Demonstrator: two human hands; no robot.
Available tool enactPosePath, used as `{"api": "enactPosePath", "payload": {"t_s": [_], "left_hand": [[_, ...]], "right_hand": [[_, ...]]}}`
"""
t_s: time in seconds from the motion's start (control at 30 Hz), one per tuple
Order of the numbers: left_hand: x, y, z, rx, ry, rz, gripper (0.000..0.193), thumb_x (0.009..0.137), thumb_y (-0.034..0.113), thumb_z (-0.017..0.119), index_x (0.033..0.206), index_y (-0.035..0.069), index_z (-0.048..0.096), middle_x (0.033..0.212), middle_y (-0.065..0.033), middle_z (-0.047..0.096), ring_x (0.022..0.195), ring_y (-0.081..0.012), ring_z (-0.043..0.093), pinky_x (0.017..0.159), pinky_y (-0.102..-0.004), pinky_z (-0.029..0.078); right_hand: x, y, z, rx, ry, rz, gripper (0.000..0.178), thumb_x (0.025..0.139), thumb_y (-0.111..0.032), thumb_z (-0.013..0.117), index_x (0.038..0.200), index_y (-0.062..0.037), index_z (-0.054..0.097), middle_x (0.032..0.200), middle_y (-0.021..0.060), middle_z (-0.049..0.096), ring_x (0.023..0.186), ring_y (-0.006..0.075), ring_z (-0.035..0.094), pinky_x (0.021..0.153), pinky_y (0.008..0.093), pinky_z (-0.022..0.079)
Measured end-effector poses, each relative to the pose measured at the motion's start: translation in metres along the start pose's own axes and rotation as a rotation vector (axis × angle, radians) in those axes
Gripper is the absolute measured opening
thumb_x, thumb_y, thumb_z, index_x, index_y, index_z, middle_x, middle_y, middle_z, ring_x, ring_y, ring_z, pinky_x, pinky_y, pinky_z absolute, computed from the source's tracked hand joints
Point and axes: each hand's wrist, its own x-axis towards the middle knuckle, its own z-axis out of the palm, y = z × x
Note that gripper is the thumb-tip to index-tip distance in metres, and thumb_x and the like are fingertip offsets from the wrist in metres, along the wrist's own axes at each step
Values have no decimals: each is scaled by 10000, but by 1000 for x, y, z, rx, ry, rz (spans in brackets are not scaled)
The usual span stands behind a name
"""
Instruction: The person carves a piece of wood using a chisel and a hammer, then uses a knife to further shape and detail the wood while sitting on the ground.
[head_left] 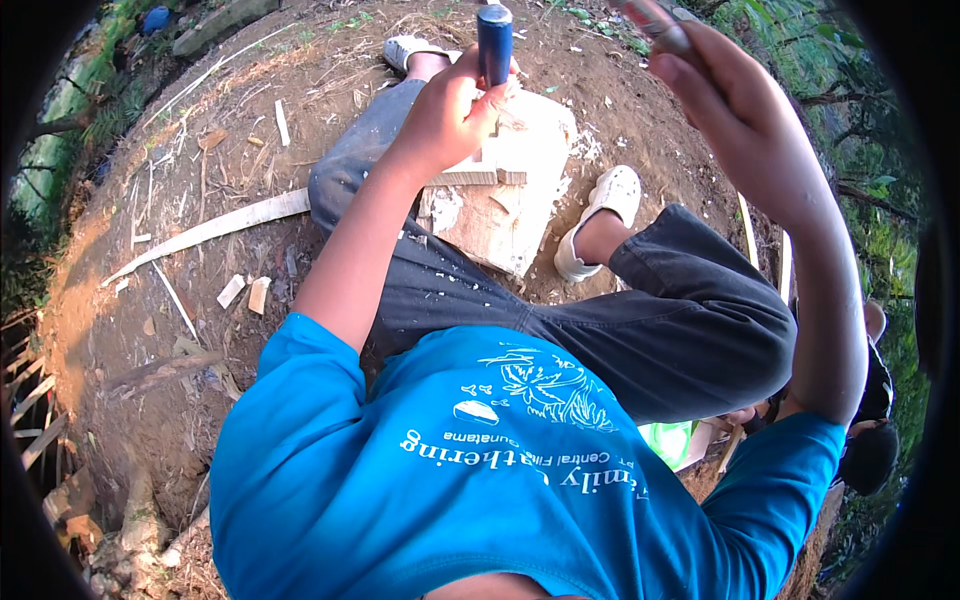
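Your left hand (pixel 452 112) curls closed at top centre, its forearm (pixel 362 232) slanting up from left of centre; your right hand (pixel 728 88), also clenched, is raised at upper right, elbow (pixel 838 385) bent.

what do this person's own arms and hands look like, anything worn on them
The left hand and right hand are bare, with no gloves, and no watch or bracelet shows at either wrist. Both forearms are uncovered. The left sleeve and right sleeve are short, loose and bright blue, part of a T-shirt with white print across its front.
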Motion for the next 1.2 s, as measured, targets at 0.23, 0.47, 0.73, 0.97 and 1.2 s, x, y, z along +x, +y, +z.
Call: {"api": "enactPosePath", "payload": {"t_s": [0.23,0.47,0.73,0.97,1.2], "left_hand": [[-8,-30,-22,-446,23,-227,245,1090,231,542,1256,81,445,1075,-59,615,1071,-178,657,959,-404,598],[-37,-2,-14,-258,-41,-72,175,1043,147,619,1169,56,539,1073,-42,626,1056,-162,651,917,-332,552],[-42,32,-1,-3,-106,182,177,958,81,711,1071,44,580,974,-83,666,924,-211,670,838,-360,529],[-32,-1,6,-398,264,-141,263,1082,171,540,1285,53,421,1066,-87,612,967,-164,652,879,-370,570],[-5,-11,-7,-697,641,-570,226,1104,208,470,1274,61,460,969,-70,590,792,-194,641,719,-386,606]], "right_hand": [[-65,17,4,310,-121,437,267,1079,-278,568,1130,-29,648,770,-41,481,704,39,450,618,252,367],[-88,27,35,428,-118,500,266,1067,-255,578,1127,-2,632,827,-9,533,770,82,496,696,286,428],[-92,34,51,370,-87,360,294,1043,-282,616,1045,11,609,755,79,539,710,141,504,670,340,439],[-86,26,50,427,-129,442,286,1027,-275,629,968,2,591,697,56,544,639,118,523,593,327,428],[-89,29,53,476,-90,406,273,1021,-264,649,993,2,596,724,35,582,666,89,614,599,293,470]]}}
